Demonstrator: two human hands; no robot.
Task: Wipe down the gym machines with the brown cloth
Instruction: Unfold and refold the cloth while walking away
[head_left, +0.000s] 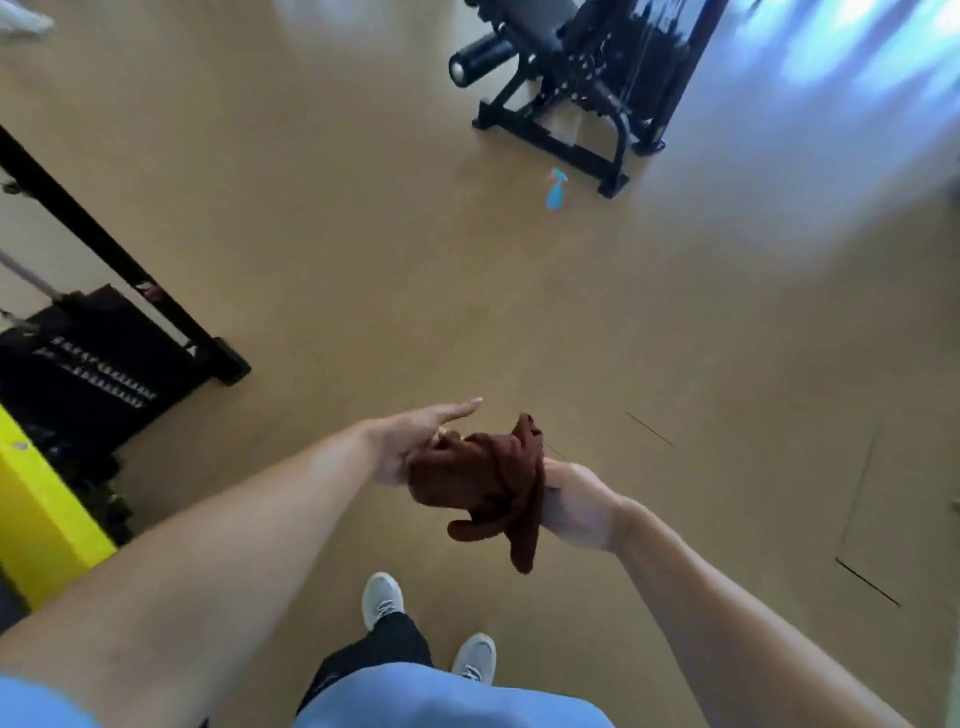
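- brown cloth (480, 486) bunched between both hands, likely regathering it between machines
- our right hand (574, 506) grips it from beneath; folds drape over wrist
- our left hand (415, 441) touches its near edge, fingers straight
- gym machine (576, 78) well ahead, spray bottle (556, 189) beside it

My two hands (415, 441), one brown cloth (483, 483), two black gym machines (576, 78), one blue spray bottle (556, 189), my two shoes (383, 597).
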